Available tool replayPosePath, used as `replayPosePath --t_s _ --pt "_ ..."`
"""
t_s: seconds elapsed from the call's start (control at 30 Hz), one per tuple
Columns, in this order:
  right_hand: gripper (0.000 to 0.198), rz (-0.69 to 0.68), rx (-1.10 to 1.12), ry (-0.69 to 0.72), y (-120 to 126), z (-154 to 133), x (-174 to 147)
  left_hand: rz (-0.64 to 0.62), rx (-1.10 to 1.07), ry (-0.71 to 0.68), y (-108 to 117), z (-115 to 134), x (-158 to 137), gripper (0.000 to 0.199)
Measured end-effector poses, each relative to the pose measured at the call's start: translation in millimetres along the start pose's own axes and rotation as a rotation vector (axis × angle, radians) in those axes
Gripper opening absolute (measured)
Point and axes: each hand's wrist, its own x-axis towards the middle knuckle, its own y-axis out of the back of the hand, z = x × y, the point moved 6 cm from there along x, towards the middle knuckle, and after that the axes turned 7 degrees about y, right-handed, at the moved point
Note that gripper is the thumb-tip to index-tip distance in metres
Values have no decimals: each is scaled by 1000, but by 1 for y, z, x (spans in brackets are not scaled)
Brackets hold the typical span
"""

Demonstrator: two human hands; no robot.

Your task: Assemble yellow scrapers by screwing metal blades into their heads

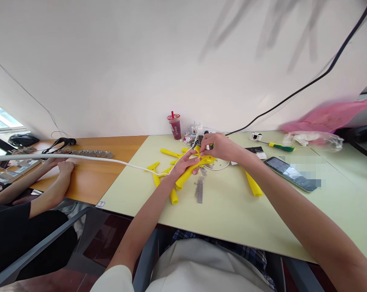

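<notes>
Left hand [185, 163] is wrapped around a yellow piece [188, 176] over the middle of the pale green table [232, 219]; the right hand [215, 146] has its fingers bunched at that piece's upper end, and whether they grip it or something small cannot be told. At far left, a co-worker's hands [65, 166] are at the orange table [86, 178], near a row of grey parts [93, 154]. A white cord [89, 157] runs from the left edge to the left wrist. Next, more yellow pieces [154, 166] lie around and under the left hand, with a cup [176, 127] upright behind them. Metal strips [200, 190] lie below the hands. Rightward, a yellow handle [253, 184] lies beside the right forearm, then a screwdriver [282, 147], a phone [290, 174] and a pink bag [326, 115] by the wall.
</notes>
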Motion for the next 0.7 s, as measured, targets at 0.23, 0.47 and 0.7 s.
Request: replayPosePath --t_s 0.23,0.47,0.7 --pt "6 42 79 -104 -1 6 -1 -18 27 -7 -2 -1 -1 59" --pt "14 36 135 -96 0 10 -3 -7 28 -22 -2 -1 2 64" --pt "18 27 224 -72 -3 11 -3 -11 12 -13 -5 -2 1 65"
